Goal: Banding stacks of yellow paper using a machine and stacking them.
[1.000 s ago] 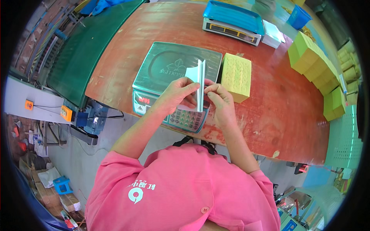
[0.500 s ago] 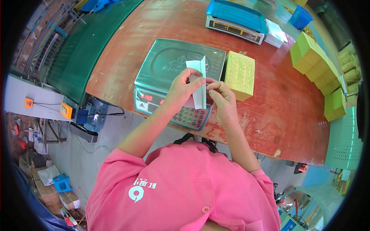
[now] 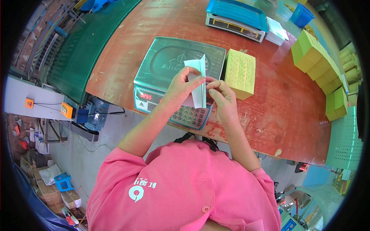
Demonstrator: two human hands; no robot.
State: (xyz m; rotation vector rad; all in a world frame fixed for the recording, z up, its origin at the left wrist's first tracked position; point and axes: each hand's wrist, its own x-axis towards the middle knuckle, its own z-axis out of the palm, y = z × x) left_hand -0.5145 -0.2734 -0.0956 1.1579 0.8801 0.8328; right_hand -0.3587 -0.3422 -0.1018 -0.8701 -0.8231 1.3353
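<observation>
A folded piece of white paper or thin card is held upright over the front right part of a weighing scale. My left hand grips it from the left, thumb and fingers closed on it. At its right edge my right hand has thumb and fingers pinched together; whether they hold the edge or something small cannot be made out. The scale has a broad metal platform, a lit red display and a keypad, partly covered by my hands. Just right of it stands a yellow block with a wavy patterned top.
Further back on the red worktable is a second scale with a blue tray, beside a white stack of sheets. Yellow blocks line the right edge. A green conveyor-like surface adjoins the left, near an orange switch box.
The digits on the near scale's display differ, and the far scale's red light no longer shows. Both hands and the white paper keep nearly the same pose.
</observation>
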